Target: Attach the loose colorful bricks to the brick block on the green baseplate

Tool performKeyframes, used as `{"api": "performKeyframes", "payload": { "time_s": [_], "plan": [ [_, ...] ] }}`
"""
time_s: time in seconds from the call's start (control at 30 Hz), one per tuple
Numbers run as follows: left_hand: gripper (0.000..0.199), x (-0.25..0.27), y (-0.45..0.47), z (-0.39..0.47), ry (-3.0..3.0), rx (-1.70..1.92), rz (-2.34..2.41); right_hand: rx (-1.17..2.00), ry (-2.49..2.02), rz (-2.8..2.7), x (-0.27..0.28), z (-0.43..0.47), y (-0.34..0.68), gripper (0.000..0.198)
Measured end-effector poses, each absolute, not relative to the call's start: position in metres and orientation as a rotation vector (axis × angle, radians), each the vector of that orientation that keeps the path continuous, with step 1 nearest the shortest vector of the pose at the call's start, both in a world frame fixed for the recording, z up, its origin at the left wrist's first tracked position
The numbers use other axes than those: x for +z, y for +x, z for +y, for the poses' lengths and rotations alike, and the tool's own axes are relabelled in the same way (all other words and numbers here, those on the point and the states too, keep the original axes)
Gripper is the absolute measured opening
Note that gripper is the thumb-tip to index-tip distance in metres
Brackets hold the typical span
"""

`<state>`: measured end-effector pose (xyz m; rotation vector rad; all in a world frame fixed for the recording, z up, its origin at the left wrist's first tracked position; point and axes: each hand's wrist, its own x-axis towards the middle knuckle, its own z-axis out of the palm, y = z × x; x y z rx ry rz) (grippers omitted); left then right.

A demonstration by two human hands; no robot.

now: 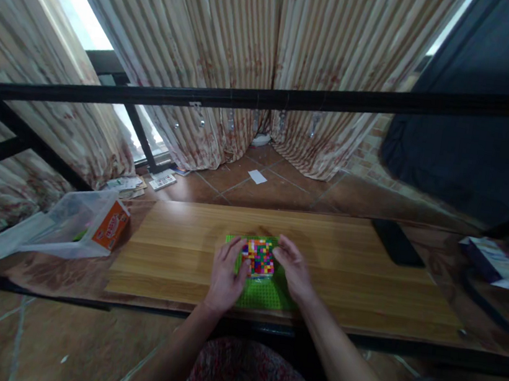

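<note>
A green studded baseplate (pixel 263 296) lies near the front edge of the wooden board. On it sits a square block of small multicoloured building bricks (pixel 259 257). My left hand (pixel 226 274) rests at the left side of the bricks, its fingers apart and the thumb near their lower left corner. At the right side, my right hand (pixel 294 267) reaches over the baseplate with its fingertips close to the bricks' right edge. Whether the right fingers hold a small piece is too small to tell.
The wooden board (pixel 172 248) carries a black phone (pixel 397 242) at its far right. A clear plastic bin (pixel 66 247) with an orange label lies to the left. A black metal bar (pixel 248 97) crosses beyond the board, before long curtains (pixel 237 38). A box (pixel 498 263) stands at right.
</note>
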<state>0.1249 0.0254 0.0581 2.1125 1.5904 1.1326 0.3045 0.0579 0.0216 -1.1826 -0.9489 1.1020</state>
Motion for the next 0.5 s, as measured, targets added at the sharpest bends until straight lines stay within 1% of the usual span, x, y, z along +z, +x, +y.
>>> {"api": "performKeyframes", "payload": {
  "time_s": [0.07,0.13,0.2,0.37,0.5],
  "plan": [
    [0.054,0.049,0.114,0.014,2.041,1.146,1.634,1.057,-1.244,-0.924,0.014,0.047,0.308,0.058],
    [0.066,0.037,0.107,0.003,2.022,1.074,1.645,1.065,-1.328,-0.948,0.008,0.035,0.306,0.06],
    [0.074,0.025,0.107,-0.006,2.018,0.994,1.631,1.093,-1.37,-1.011,0.006,0.022,0.298,0.061],
    [0.073,0.012,0.106,-0.009,2.02,0.95,1.705,1.078,-1.359,-1.113,0.008,0.01,0.261,0.057],
    [0.067,0.017,0.076,0.005,1.993,0.993,1.879,1.229,-1.196,-1.103,0.018,0.018,0.222,0.06]
  ]
}}
